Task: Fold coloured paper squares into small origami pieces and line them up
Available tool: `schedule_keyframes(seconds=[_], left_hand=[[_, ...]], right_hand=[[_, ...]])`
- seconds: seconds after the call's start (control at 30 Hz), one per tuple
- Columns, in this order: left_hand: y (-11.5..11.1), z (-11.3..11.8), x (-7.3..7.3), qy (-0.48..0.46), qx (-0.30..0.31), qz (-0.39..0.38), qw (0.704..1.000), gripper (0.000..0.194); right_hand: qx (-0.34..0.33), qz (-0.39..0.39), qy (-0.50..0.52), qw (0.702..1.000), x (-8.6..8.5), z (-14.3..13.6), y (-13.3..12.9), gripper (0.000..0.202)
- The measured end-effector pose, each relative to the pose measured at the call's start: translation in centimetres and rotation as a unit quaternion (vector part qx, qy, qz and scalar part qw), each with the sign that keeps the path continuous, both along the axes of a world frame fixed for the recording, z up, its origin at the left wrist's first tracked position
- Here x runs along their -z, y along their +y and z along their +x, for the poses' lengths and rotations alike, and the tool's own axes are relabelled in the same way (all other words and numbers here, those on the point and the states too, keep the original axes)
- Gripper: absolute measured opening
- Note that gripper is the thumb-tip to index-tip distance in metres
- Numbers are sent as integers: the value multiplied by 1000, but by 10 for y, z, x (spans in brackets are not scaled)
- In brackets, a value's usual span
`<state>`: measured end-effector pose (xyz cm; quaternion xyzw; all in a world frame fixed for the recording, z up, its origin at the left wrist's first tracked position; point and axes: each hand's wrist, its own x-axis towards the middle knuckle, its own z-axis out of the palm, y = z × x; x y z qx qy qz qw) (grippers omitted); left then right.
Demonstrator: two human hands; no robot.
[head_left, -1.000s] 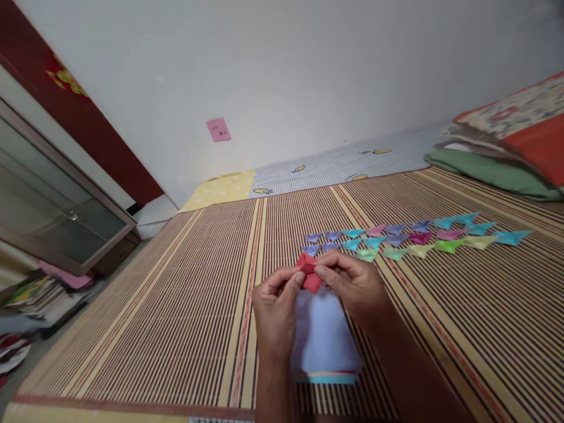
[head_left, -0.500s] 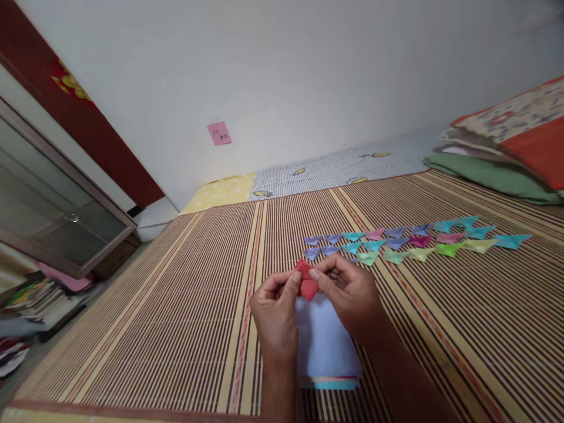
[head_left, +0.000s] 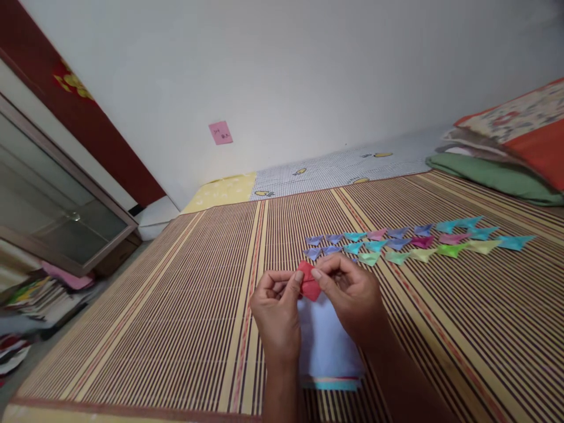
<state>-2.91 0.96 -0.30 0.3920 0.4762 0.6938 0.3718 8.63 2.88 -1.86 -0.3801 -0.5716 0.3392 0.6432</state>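
A small folded red paper is pinched between both hands, above a stack of paper sheets with a pale blue one on top. My left hand grips its left edge between thumb and fingers. On the right side, my right hand has its thumb pressed on the paper and the fingers curled behind. Beyond the hands lie rows of small folded paper shapes in blue, turquoise, pink, green and yellow. My right hand hides part of the nearest row.
A striped bamboo mat covers the bed. Folded bedding and a green pillow are piled at the far right. A pink note is stuck on the wall. At left stand a glass-fronted cabinet door and stacked books.
Both hands stay almost in place, still holding the red paper. Its outline looks slightly different, with a more even edge at the bottom. The view has shifted very slightly.
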Motion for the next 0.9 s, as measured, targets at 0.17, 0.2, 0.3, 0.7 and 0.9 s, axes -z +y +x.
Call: schedule_keyframes(seconds=[0.17,0.2,0.3,0.7,0.9], left_hand=[[-2,-1,-1,19,37,-5,999,16],[-3,-1,0,21,43,-8,999,15],[-4,-2,1,66,38,-2,997,12],[-5,-2,8,173,22,18,984,10],[-6,0,5,125,31,17,992,9]], right_hand=[[10,-10,2,1000,-1,2,0,15],[9,-10,-1,1000,-1,2,0,15],[8,-6,-8,1000,-3,3,0,16],[30,-5,-21,999,-2,4,0,16],[21,-19,-20,999,0,5,1,8]])
